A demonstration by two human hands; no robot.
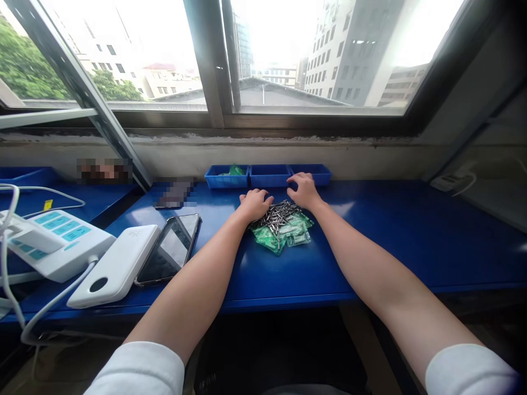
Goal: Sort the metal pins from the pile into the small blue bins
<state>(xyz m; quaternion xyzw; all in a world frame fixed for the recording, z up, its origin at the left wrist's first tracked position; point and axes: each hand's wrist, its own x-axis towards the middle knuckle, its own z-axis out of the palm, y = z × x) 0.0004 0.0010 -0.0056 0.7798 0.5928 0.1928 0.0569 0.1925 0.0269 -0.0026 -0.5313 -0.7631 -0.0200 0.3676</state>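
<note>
A heap of small, thin metal pieces (281, 215), like screws or pins, lies on flat green packets (268, 240) on the blue table. At the heap's left edge rests my left hand (256, 206), fingers spread and nothing visible in them. My right hand (305, 192) hovers at the heap's upper right, in front of the right blue bin (323, 176); its thumb and fingers are apart. Beside that bin stand the middle blue bin (269, 179) and the left blue bin (222, 180), the left one with green packets inside.
Left of my left arm lie a phone (171, 249), a white power bank (115, 266) and a white power strip (61, 241) with cables. A blurred dark item (175, 193) lies behind the phone. A metal post (119, 140) rises at the left, before the window wall.
</note>
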